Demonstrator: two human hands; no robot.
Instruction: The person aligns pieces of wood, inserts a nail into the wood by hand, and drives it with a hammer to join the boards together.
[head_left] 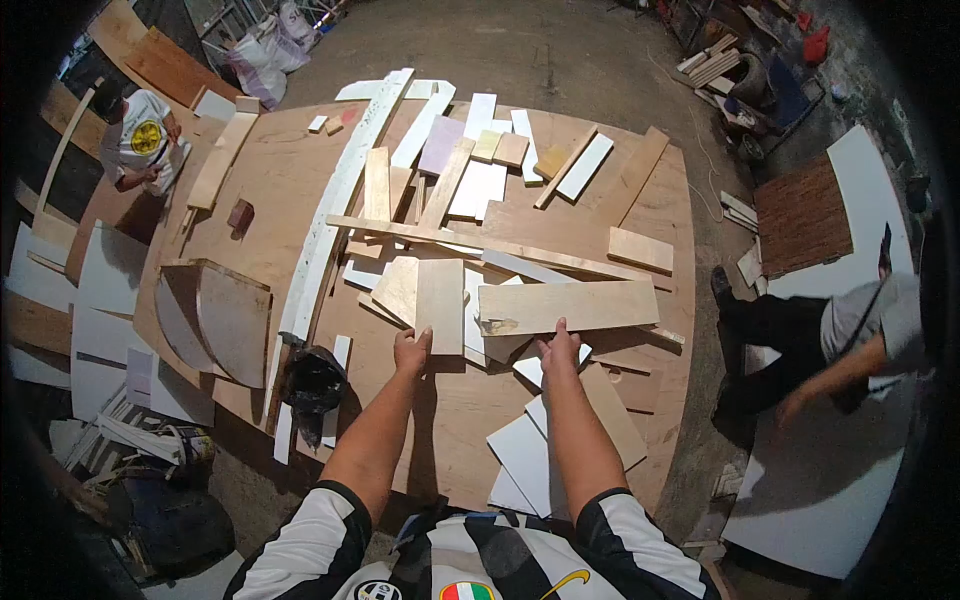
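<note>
My left hand grips the lower left corner of a short pale wooden board, which stands lengthwise away from me. My right hand pinches the near edge of a longer wooden board, held crosswise, with a dark damaged patch at its left end. A narrow gap with white offcuts below separates the two boards. Just beyond them a long thin wooden strip lies across the pile. White panels rest on the table near my right forearm.
The big plywood table bears many loose offcuts and a long white plank. A black plastic bag sits by its left edge, near a curved wooden piece. One person is at far left, another at right beside a white sheet.
</note>
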